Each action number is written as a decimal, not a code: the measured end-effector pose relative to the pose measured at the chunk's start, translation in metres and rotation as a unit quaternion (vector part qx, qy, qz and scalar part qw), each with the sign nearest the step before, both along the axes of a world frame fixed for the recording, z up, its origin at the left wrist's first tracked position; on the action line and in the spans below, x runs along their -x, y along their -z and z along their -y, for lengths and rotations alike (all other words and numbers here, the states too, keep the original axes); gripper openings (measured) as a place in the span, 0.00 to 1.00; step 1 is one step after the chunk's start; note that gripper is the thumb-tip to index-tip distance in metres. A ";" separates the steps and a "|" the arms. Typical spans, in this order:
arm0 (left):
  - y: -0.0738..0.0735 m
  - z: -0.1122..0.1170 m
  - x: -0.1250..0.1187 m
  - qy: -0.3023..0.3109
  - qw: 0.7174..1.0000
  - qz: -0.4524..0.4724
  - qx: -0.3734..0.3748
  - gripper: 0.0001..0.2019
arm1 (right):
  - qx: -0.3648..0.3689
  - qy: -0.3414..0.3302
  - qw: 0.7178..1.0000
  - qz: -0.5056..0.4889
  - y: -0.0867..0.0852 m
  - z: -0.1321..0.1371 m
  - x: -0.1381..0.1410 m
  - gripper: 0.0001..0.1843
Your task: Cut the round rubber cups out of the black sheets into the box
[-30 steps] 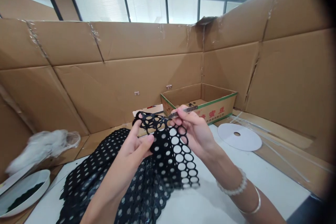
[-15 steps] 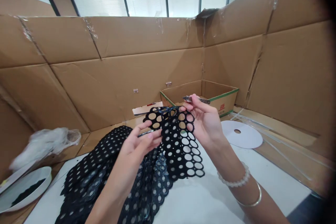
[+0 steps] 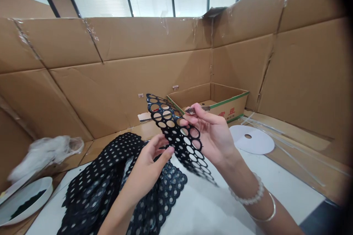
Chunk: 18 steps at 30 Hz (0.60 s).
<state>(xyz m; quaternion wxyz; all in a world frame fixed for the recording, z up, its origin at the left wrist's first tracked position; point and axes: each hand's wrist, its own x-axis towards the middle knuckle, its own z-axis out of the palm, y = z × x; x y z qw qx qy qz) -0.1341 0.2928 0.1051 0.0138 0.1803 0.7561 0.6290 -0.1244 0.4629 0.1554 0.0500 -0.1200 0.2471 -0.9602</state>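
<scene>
Gripping black perforated strip point(image 3: 173, 131) in right hand point(image 3: 213, 136), small metal tool point(image 3: 196, 109) pinched alongside; left hand point(image 3: 149, 159) at strip's 7 o'clock, grip released, fingertips touching it.

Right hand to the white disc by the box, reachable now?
Likely yes: the white disc lies close beside the right hand, nothing between. But that hand grips the black perforated strip and a small metal tool.

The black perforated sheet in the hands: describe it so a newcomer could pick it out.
On the white tabletop walled by brown cardboard lies a pile of black perforated sheets. Just above its right side, the left hand and right hand hold a single black perforated sheet. It alone is raised and tilted.
</scene>
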 end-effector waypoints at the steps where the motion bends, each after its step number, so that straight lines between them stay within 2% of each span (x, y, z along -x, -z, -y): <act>1: -0.003 -0.001 -0.002 0.003 1.000 0.002 -0.013 0.21 | -0.013 0.005 1.000 0.001 0.001 0.000 0.002 0.18; 6: -0.023 0.002 -0.018 0.007 0.997 0.020 -0.072 0.18 | -0.185 0.014 0.983 -0.007 0.008 -0.003 0.020 0.18; 8: -0.028 0.004 -0.022 0.008 0.993 0.046 -0.105 0.21 | -0.255 0.097 0.959 -0.080 0.010 -0.004 0.024 0.16; 9: -0.030 0.005 -0.023 0.010 0.991 0.060 -0.122 0.23 | -0.288 0.175 0.933 -0.122 0.011 -0.004 0.023 0.14; 11: -0.032 0.006 -0.025 0.009 0.986 0.080 -0.148 0.26 | -0.350 0.338 0.850 -0.200 0.011 -0.002 0.016 0.08; 12: -0.033 0.006 -0.026 0.007 0.984 0.086 -0.156 0.27 | -0.372 0.393 0.808 -0.233 0.012 0.000 0.011 0.06; 13: -0.034 0.006 -0.026 0.003 0.983 0.089 -0.163 0.28 | -0.388 0.416 0.778 -0.266 0.013 0.002 0.006 0.04; 14: -0.034 0.007 -0.027 -0.003 0.982 0.089 -0.170 0.28 | -0.399 0.414 0.760 -0.304 0.014 0.005 0.000 0.03; 18: -0.035 0.013 -0.027 -0.033 0.978 0.077 -0.191 0.28 | -0.406 0.346 0.723 -0.439 0.022 0.019 -0.010 0.03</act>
